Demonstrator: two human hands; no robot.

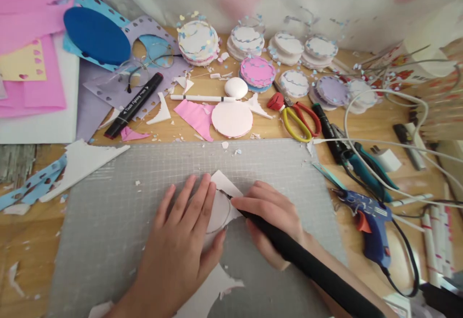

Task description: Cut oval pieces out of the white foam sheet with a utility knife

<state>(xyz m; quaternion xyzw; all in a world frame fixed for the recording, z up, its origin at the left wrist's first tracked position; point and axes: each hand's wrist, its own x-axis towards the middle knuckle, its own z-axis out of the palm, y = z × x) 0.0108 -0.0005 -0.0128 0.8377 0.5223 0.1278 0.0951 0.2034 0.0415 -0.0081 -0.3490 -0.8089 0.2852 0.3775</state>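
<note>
My left hand (177, 241) lies flat with its fingers stretched over a round disc (221, 214) on a white foam sheet piece (224, 180). Its fingers and palm hide much of both. In my right hand (271, 219) is a long black pen-like tool (307, 260), gripped near its front. The tool's thin dark tip meets the white sheet at the disc's upper right edge. Underneath is a grey gridded cutting mat (108, 221). A white offcut (213, 286) with a curved, ragged edge lies below my left hand.
Small decorated foam discs (198, 40) line the back. Yellow-red scissors (298, 120), pliers (372, 168) and a blue glue gun (376, 226) lie right, among white cables (390, 142). A black marker (133, 105) and coloured foam sheets (32, 67) lie left.
</note>
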